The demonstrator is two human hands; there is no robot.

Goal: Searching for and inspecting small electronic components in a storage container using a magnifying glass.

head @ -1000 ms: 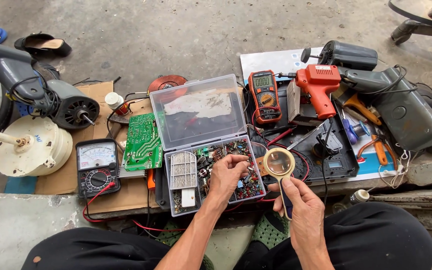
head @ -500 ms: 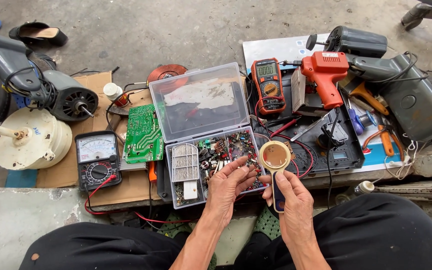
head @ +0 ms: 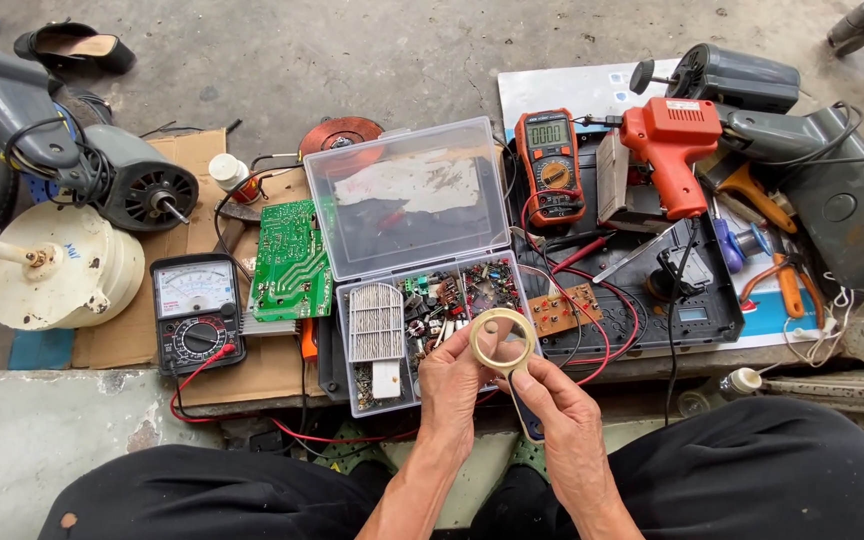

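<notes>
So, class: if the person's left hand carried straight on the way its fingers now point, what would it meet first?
Probably the round magnifying glass that both hands are at: the left hand has its fingers angled up and right onto its rim. Past that lies the clear plastic compartment box of small electronic parts, though depth is hard to judge.

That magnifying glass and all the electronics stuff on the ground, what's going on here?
A person sits over a cluttered repair spread. The right hand holds a magnifying glass by its handle, and the left hand touches its rim. Right behind lies an open clear parts box full of small components. Around it are a green circuit board, an analog meter, an orange digital multimeter and an orange soldering gun.
</notes>
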